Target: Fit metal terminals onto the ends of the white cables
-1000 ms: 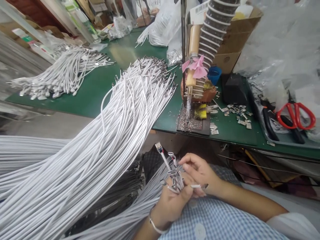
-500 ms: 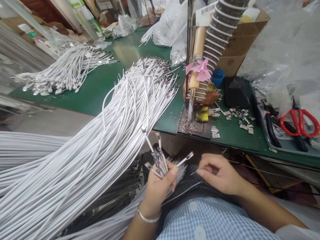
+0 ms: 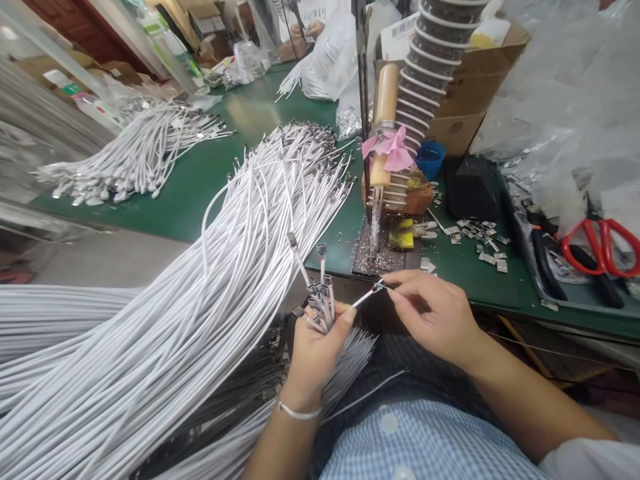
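My left hand (image 3: 313, 350) is closed around a small bunch of white cables (image 3: 320, 303) whose metal connector ends stick up above the fist. One cable (image 3: 365, 298) juts out to the right from the bunch. My right hand (image 3: 435, 317) pinches the connector tip of that cable (image 3: 379, 287) between thumb and forefinger, just below the table's front edge. A very large sheaf of white cables (image 3: 200, 293) drapes from the green table (image 3: 195, 180) down past my left side. A soldering iron with a wooden handle (image 3: 384, 127) stands in its coil holder above a dark, solder-spattered pad (image 3: 383, 250).
Small metal connector shells (image 3: 475, 233) lie scattered right of the pad. Red-handled scissors (image 3: 600, 243) and black pliers (image 3: 540, 250) sit in a tray at right. Another cable pile (image 3: 135, 150) lies far left. A cardboard box (image 3: 475, 87) and plastic bags stand behind.
My right hand rose from my lap and closed on the tip of the cable jutting from the bunch. My left hand lifted the bunch slightly toward the table edge.
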A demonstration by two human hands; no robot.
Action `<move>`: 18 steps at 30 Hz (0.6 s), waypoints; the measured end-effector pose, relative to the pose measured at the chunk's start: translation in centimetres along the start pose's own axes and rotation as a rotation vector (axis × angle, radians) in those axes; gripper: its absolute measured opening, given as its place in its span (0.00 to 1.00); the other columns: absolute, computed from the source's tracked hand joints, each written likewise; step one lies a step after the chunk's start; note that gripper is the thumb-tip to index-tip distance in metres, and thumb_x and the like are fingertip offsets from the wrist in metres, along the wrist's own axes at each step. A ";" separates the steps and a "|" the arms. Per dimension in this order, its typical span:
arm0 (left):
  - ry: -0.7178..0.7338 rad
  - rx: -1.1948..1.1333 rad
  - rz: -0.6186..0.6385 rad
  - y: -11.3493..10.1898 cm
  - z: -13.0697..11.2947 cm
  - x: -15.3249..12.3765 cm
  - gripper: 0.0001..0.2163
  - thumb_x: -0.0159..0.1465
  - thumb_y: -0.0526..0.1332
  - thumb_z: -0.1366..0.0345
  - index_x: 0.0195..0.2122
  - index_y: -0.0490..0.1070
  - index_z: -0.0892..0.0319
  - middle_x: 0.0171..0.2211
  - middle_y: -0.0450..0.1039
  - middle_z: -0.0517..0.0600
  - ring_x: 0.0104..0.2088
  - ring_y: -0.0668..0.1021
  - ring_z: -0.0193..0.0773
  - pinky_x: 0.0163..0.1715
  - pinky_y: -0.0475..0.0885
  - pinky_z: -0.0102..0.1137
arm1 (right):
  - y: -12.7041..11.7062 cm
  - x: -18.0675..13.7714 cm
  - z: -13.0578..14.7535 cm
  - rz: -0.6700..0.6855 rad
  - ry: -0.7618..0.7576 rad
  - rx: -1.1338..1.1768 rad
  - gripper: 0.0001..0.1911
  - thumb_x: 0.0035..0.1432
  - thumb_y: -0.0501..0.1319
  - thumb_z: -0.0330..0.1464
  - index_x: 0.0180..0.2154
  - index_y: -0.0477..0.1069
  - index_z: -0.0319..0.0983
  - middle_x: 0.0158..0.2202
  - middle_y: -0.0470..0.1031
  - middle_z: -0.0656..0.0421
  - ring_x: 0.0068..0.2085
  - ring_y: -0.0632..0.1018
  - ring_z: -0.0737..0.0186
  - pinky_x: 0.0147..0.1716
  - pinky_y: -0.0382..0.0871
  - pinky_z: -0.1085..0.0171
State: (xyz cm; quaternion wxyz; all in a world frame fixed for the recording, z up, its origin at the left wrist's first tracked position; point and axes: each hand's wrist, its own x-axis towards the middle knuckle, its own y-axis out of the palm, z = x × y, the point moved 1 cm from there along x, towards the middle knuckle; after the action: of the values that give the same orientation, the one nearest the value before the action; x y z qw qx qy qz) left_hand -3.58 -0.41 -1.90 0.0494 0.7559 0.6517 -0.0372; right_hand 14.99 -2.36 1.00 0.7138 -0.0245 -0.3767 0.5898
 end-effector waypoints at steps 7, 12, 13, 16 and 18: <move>0.118 0.097 -0.050 0.5 -1.2 1.5 0.04 0.56 0.63 0.66 0.26 0.73 0.61 0.17 0.63 0.42 0.17 0.62 0.26 0.19 0.61 0.23 | 0.1 1.2 0.0 -0.059 -0.029 -0.018 0.06 0.54 0.57 0.24 0.27 0.66 0.39 0.34 0.77 0.55 0.38 0.77 0.63 0.32 0.72 0.67; 0.174 0.155 -0.087 0.9 -1.9 2.0 0.04 0.55 0.63 0.67 0.26 0.73 0.62 0.16 0.63 0.42 0.18 0.64 0.27 0.21 0.62 0.24 | 0.2 1.8 0.0 -0.083 -0.036 -0.031 0.07 0.54 0.57 0.24 0.26 0.66 0.39 0.36 0.76 0.54 0.37 0.77 0.63 0.27 0.71 0.68; 0.179 0.156 -0.092 0.9 -2.0 2.0 0.04 0.56 0.63 0.67 0.26 0.73 0.61 0.17 0.63 0.42 0.18 0.64 0.27 0.21 0.63 0.24 | 0.2 1.9 -0.1 -0.086 -0.037 -0.033 0.07 0.54 0.57 0.24 0.26 0.66 0.38 0.36 0.76 0.53 0.37 0.77 0.63 0.27 0.70 0.69; 0.198 0.145 -0.093 1.0 -2.0 2.0 0.04 0.56 0.63 0.67 0.26 0.73 0.61 0.17 0.63 0.42 0.19 0.65 0.27 0.22 0.63 0.23 | 0.2 1.9 -0.1 -0.091 -0.036 -0.029 0.06 0.54 0.58 0.24 0.26 0.66 0.38 0.36 0.75 0.53 0.37 0.77 0.62 0.27 0.70 0.69; 0.204 0.139 -0.090 1.0 -2.0 2.0 0.04 0.56 0.63 0.67 0.27 0.72 0.61 0.17 0.63 0.42 0.18 0.64 0.27 0.21 0.63 0.23 | 0.2 1.9 -0.1 -0.090 -0.044 -0.023 0.06 0.54 0.58 0.23 0.26 0.66 0.37 0.36 0.75 0.53 0.38 0.77 0.62 0.28 0.70 0.68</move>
State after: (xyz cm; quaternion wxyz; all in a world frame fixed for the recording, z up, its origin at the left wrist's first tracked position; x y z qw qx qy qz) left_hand -2.28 1.61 -0.14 -0.0715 0.7273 0.6826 -0.0072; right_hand 14.88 -0.61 1.82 0.7310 -0.0029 -0.3998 0.5529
